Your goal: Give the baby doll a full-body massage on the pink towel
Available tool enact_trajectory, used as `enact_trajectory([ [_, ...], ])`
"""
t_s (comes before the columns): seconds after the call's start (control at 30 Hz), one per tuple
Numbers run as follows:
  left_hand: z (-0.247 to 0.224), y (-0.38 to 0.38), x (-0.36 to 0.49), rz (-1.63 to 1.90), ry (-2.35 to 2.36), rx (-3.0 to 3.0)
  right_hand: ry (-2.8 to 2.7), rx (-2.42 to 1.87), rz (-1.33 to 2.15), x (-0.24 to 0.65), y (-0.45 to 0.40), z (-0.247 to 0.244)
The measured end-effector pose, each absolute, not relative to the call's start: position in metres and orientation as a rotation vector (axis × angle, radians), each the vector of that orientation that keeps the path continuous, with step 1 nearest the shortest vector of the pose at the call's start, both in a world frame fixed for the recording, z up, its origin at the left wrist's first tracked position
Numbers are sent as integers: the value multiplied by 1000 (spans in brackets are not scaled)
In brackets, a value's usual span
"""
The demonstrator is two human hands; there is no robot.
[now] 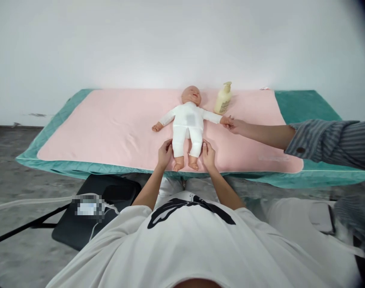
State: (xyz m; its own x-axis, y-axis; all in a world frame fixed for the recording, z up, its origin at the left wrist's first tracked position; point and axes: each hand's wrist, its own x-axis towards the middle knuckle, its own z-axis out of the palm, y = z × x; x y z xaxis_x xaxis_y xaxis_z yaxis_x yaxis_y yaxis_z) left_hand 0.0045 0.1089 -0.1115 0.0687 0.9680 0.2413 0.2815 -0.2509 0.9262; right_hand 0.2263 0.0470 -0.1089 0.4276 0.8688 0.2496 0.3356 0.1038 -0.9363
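Observation:
A baby doll (188,120) in white clothing lies on its back on the pink mat (110,124), head away from me, arms spread and bare feet towards me. My left hand (165,154) rests on the mat beside the doll's leg on the left, its fingers curled together; whatever they hold, if anything, is too small to tell. On the other side, next to the right-hand leg, lies my right hand (208,155), also with curled fingers and unclear contents. A pale yellow pump bottle (223,99) stands right of the doll's head.
Another person's hand (238,126) reaches in from the right, touching the doll's hand. The pink mat lies over a green cover (302,106) against a white wall. A black seat (77,228) with a white cable is below at left.

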Motion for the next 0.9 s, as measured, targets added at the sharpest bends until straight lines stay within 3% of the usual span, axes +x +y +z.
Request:
enact_trajectory([
  [0.53, -96, 124, -4, 1303, 1220, 1211, -1087, -1504, 679, 220, 44, -103],
  [0.73, -88, 158, -14, 1495, 1440, 1285, -1089, -1483, 697, 221, 45, -101],
  [0.9, -90, 162, -22, 1414, 1693, 1348, -1065, -1414, 681, 217, 45, -112],
])
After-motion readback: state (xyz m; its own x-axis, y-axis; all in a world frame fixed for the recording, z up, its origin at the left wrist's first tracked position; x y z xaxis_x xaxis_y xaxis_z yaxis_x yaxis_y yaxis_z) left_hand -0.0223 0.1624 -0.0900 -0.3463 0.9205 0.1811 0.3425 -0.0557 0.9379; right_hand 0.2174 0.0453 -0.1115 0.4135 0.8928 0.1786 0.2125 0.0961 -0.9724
